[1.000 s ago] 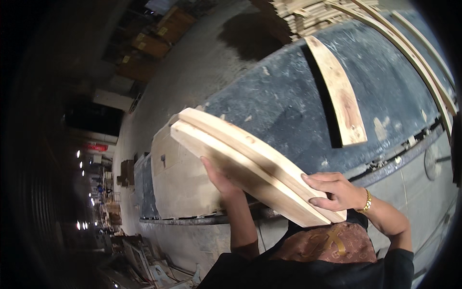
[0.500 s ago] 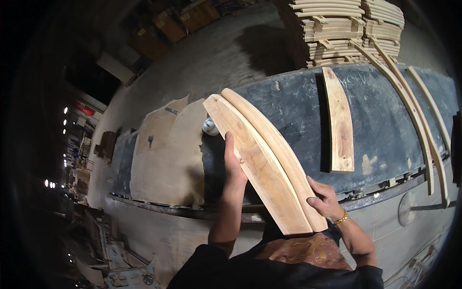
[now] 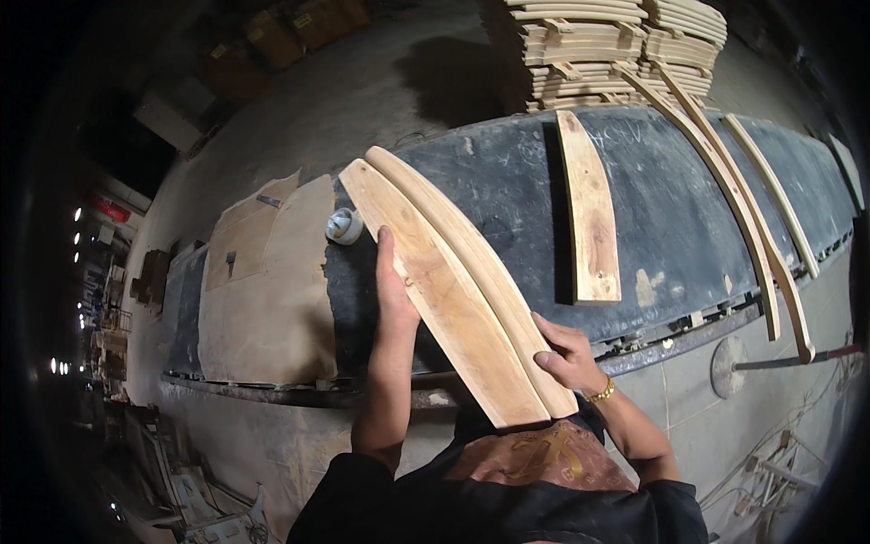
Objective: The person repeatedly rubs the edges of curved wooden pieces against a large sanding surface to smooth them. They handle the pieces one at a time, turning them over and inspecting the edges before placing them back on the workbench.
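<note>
Two pale wooden pieces are held together at a slant above the dark table. The flat, wide board (image 3: 444, 295) lies on the left, with the narrower curved wooden piece (image 3: 478, 258) tight along its bowed edge. My left hand (image 3: 394, 295) grips the wide board's left edge, thumb laid along it and the other fingers hidden underneath. At the lower right, my right hand (image 3: 571, 358) closes on the curved piece's outer edge, thumb on top. Another bowed board (image 3: 592, 218) rests alone on the table to the right.
The dark table (image 3: 680, 236) carries a tan sheet (image 3: 272, 340) with small flat tools (image 3: 231, 263) on it, and a white container (image 3: 343, 227). Long curved wooden strips (image 3: 739, 181) lie at the right, overhanging the near edge. Stacked wooden parts (image 3: 589, 50) rise behind.
The whole view has shifted, so everything sits further left and slightly higher in the picture. Both hands keep the same hold on the two wooden pieces.
</note>
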Available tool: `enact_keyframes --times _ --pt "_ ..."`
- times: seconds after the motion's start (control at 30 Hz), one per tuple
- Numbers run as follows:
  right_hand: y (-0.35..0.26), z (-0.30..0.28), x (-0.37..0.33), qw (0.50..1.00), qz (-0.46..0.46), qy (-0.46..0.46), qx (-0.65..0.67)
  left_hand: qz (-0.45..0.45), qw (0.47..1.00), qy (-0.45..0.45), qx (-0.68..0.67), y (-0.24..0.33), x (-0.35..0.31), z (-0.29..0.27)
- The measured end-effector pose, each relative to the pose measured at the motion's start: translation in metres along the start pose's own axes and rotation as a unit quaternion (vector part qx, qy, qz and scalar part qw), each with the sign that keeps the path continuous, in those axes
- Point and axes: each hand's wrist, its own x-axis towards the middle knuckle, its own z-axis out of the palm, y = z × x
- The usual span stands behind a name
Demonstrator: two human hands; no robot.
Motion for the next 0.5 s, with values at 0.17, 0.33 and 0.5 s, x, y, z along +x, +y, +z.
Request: enact_keyframes --times 0.17,0.33,0.5 --pt "0.001 -0.004 0.005 0.999 -0.006 -0.022 -0.023 0.003 0.996 0.072 0.057 -0.002 0.002 0.003" --pt "0.012 0.001 0.011 0.996 0.061 -0.052 0.046 0.024 0.990 0.082 0.116 -0.008 0.000 -0.013" --pt "0.024 0.011 0.018 0.986 0.081 -0.073 0.124 0.029 0.982 0.084 0.169 -0.007 -0.003 -0.038"
